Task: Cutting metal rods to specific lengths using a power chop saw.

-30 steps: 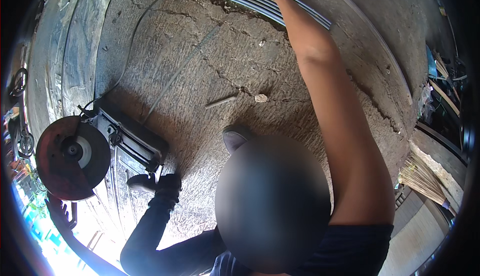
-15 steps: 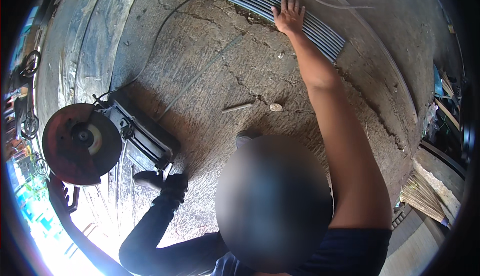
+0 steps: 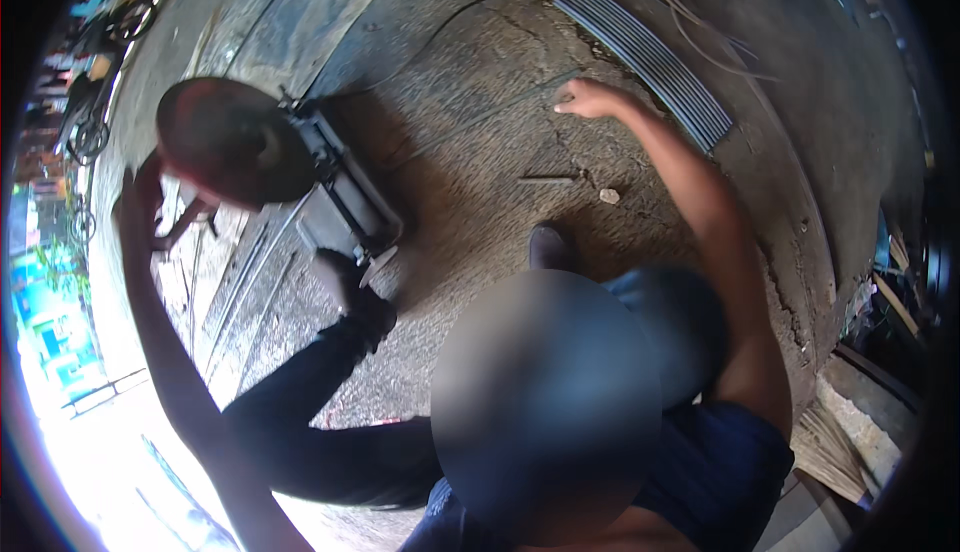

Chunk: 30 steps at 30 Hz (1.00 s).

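On the left, a chop saw with a large round red-and-dark cutting disc (image 3: pixel 235 142) and a grey metal base (image 3: pixel 365 202) stands on the rough floor. My left hand (image 3: pixel 140 192) is closed around the saw's handle beside the disc; shadow dims its fingers. My right hand (image 3: pixel 595 99) hovers over the floor with fingers curled in and nothing visible in them. Close to it, slightly apart, lies a bundle of thin metal bars (image 3: pixel 655 62) side by side. A thin straight rod (image 3: pixel 490 115) runs from near the saw toward my right hand.
A short metal piece (image 3: pixel 549 180) and a small stone (image 3: pixel 609 195) lie in front of my shoe (image 3: pixel 552 248). A dark cable (image 3: pixel 450 20) crosses the floor behind the saw. A straw broom (image 3: pixel 830 452) sits at lower right. Motorbikes line the far left.
My right hand has lifted off the metal bars, come nearer and curled its fingers. My head view has turned, so the saw sits higher in the picture and my left hand shows at its handle.
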{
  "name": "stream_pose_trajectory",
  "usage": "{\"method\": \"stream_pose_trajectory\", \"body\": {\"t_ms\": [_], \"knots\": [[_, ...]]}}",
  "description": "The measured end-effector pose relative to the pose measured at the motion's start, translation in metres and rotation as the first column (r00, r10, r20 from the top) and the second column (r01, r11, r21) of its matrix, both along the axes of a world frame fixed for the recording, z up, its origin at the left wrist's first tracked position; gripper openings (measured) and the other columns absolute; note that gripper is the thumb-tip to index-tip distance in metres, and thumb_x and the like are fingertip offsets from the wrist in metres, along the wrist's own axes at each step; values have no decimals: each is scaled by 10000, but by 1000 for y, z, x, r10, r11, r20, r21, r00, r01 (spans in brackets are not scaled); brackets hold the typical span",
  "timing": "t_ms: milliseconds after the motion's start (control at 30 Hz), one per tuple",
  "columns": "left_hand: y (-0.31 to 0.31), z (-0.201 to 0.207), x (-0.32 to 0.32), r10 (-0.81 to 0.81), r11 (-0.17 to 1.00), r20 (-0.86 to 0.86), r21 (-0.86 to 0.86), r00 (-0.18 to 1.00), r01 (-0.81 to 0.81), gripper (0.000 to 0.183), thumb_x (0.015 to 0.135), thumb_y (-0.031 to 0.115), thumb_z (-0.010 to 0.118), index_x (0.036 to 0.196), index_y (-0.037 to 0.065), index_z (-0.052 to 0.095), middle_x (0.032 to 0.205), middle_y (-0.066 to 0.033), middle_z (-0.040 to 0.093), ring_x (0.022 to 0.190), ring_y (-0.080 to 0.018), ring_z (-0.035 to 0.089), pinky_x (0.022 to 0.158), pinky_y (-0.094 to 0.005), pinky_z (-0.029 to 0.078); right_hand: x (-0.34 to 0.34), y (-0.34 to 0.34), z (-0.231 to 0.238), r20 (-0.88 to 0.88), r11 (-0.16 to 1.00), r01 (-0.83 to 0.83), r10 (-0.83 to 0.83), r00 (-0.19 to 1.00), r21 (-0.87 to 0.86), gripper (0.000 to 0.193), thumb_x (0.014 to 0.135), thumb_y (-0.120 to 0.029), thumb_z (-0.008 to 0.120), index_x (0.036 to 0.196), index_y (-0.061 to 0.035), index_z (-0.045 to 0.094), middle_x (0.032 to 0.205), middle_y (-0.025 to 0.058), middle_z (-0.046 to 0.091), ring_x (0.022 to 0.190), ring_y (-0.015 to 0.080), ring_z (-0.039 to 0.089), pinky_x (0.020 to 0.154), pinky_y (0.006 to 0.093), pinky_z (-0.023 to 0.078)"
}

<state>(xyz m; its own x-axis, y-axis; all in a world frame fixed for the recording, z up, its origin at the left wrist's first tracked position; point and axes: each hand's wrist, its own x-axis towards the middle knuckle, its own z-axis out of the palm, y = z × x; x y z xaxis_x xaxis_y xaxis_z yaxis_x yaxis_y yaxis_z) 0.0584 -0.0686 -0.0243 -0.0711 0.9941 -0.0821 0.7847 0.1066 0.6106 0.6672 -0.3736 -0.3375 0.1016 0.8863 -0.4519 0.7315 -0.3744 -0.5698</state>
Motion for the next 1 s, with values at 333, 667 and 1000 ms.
{"method": "stream_pose_trajectory", "body": {"t_ms": [333,667,1000], "knots": [[-34,-49,-10,141,717,-104,697,985,-29,595,720,492,674,1087,24,646,1021,-197,660,995,-351,621,870,-435,475,-147,65,175,159,844,-386,468,869,-373,491,942,-314,512,1223,88,518,1087,249,625,926,331,659,749,499,555],[-11,-44,-21,76,639,-235,758,969,134,608,800,544,522,1121,38,627,1056,-231,647,999,-375,629,850,-449,496,-388,5,-6,-608,688,-64,-590,531,-723,733,895,-427,557,1326,105,293,1029,215,580,811,285,639,760,449,547],[-19,-7,17,105,709,-125,706,987,14,398,797,321,613,1122,95,656,865,-120,700,765,-222,671,678,-362,514,-514,11,-105,-813,664,570,-582,-14,-485,163,772,-127,745,834,-45,618,797,74,648,663,167,640,594,315,566]]}}
